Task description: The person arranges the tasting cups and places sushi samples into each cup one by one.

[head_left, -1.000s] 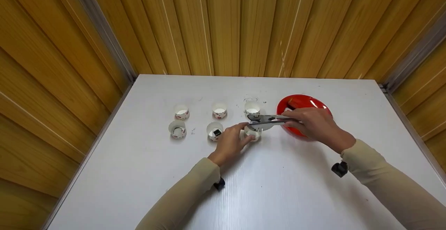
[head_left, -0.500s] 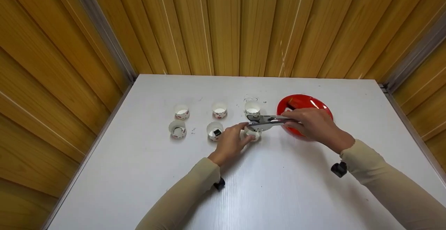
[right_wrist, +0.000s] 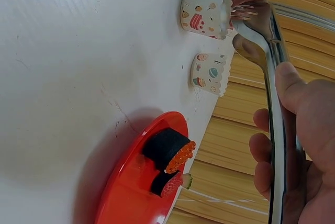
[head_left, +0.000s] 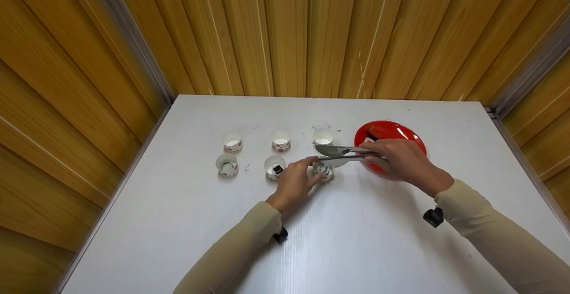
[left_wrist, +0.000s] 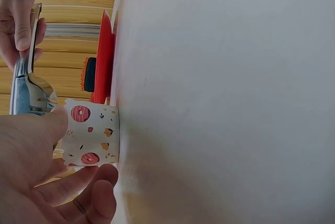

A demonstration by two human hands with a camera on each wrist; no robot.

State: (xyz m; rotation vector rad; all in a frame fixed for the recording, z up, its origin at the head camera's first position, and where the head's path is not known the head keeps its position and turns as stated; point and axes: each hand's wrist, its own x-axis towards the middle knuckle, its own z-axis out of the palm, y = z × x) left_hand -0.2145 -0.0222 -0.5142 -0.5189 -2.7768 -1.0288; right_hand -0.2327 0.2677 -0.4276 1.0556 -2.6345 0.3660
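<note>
My left hand (head_left: 295, 180) pinches the near right paper cup (head_left: 328, 177) between thumb and fingers; in the left wrist view the patterned cup (left_wrist: 91, 132) stands upright on the table. My right hand (head_left: 403, 160) grips metal tongs (head_left: 343, 152), whose fork-like and spoon-like ends are parted over that cup. Inside the cup a small pale and dark piece shows, partly hidden by the tongs. The right wrist view shows the tongs (right_wrist: 277, 98) with their ends at the rim of the cup (right_wrist: 207, 17) and nothing visible between them.
A red plate (head_left: 403, 134) stands under and behind my right hand, with dark-wrapped sushi pieces (right_wrist: 166, 148) on it. Several other paper cups (head_left: 280, 144) stand in two rows; the near middle one holds a black and white piece (head_left: 277, 169). Wood-patterned walls surround the table.
The tongs' ends have spread apart, and the piece that was between them now lies in the held cup. Both hands have stayed nearly in place.
</note>
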